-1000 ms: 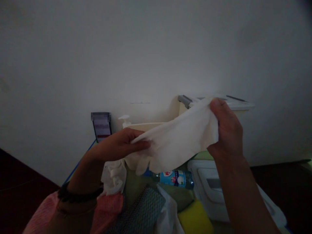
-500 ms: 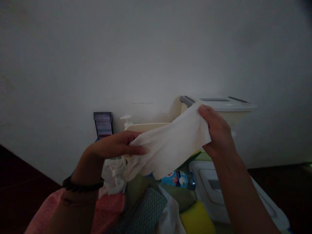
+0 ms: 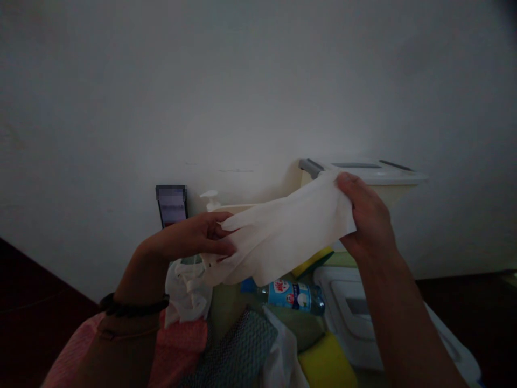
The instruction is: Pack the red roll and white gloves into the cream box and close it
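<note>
At the far left, a pink cloth point(image 3: 181, 342) is lying below a smartphone point(image 3: 173, 207), which is leaning upright near the wall point(image 3: 250, 81). The left hand point(image 3: 188, 237), with a dark bracelet point(image 3: 135, 307) around its wrist, is pinching the left part of a thin white cloth point(image 3: 291, 231) between its thumb and curled fingers. Just below, a crumpled white bundle point(image 3: 181, 296) is resting beside the pink cloth; a white pump top point(image 3: 210, 199) is standing up behind the hand.

In the middle, the white cloth is hanging in the air between both hands, its lower edge drooping over a blue-labelled bottle point(image 3: 293, 296) that is lying on its side. A dark mesh cloth point(image 3: 246, 345) is lying nearer the person, with a yellow sponge point(image 3: 327, 364) to its right.

Further right, the right hand point(image 3: 369, 221) is gripping the cloth's other end, thumb pressing near the upper corner. A lidded storage bin point(image 3: 383, 175) is standing behind it, and a white lid point(image 3: 351, 328) is lying below.

The person appears to be spreading the cloth out; opening its left folds would call for finding the loose edge while the right grip is holding firm.
</note>
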A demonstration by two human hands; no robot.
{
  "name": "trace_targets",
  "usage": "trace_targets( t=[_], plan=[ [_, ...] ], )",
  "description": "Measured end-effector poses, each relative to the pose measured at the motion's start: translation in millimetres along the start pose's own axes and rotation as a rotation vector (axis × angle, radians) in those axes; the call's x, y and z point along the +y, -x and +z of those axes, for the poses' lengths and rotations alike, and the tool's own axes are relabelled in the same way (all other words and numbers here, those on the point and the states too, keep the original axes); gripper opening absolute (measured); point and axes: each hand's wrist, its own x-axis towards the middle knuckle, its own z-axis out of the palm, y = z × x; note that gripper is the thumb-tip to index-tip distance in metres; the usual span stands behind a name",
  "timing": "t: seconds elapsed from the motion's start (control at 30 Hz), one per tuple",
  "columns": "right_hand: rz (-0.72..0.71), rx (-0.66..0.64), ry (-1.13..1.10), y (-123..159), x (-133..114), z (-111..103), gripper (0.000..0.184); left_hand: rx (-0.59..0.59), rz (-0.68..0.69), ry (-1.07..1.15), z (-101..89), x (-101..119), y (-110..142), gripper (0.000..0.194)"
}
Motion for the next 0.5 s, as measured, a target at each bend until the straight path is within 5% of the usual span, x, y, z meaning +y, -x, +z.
trace_targets(
  t=[0.37,0.5],
  plan=[
    [0.001,0.031,-0.009,-0.1,-2.0,1.2,0.017,0.081,0.014,-0.109,-3.7,-4.6,-3.3,0.053],
    [-0.001,0.055,-0.015,-0.9,-2.2,0.6,0.014,0.097,-0.014,-0.116,-5.5,-5.4,-1.4,0.037]
  ],
)
